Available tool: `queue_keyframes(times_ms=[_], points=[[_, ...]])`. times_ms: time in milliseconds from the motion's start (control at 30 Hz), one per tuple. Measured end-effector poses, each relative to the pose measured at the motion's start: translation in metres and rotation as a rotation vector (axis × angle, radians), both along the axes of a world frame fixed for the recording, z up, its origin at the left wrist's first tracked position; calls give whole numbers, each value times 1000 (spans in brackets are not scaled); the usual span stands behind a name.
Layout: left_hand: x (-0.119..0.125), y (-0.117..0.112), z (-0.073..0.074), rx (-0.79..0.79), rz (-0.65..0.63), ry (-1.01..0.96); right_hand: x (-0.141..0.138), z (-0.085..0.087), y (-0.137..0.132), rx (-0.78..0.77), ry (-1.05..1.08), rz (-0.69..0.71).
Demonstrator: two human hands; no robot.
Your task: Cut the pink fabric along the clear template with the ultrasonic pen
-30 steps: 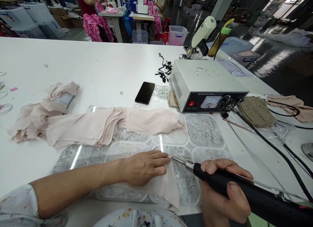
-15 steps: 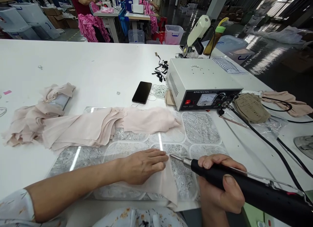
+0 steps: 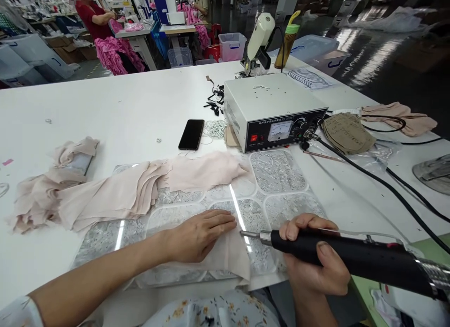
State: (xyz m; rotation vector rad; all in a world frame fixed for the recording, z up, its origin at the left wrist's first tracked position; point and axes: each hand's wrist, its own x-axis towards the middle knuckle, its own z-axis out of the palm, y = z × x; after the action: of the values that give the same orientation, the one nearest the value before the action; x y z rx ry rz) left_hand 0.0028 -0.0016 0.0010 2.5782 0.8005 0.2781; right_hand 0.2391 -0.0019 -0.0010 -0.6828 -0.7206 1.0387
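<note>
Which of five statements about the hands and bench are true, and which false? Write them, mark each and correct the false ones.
1. The left hand lies on pale fabric. True.
2. The right hand is empty. False: it holds a black tool.
3. The phone lies left of the control box. True.
4. The control box's lit switch is blue. False: the switch is red.
5. The bottle beyond the control box has a green lid. True.
</note>
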Motion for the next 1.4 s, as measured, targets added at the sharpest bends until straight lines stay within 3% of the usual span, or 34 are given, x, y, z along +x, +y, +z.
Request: queue_keyframes(times_ms=[600, 1067, 1400], points=[[10, 1, 10, 24, 41, 29, -1, 0, 0, 18, 54, 88], [8, -4, 6, 112, 29, 97, 2, 0, -5, 38, 41, 152], [8, -1, 7, 53, 32, 148, 3, 3, -8, 33, 15, 174]])
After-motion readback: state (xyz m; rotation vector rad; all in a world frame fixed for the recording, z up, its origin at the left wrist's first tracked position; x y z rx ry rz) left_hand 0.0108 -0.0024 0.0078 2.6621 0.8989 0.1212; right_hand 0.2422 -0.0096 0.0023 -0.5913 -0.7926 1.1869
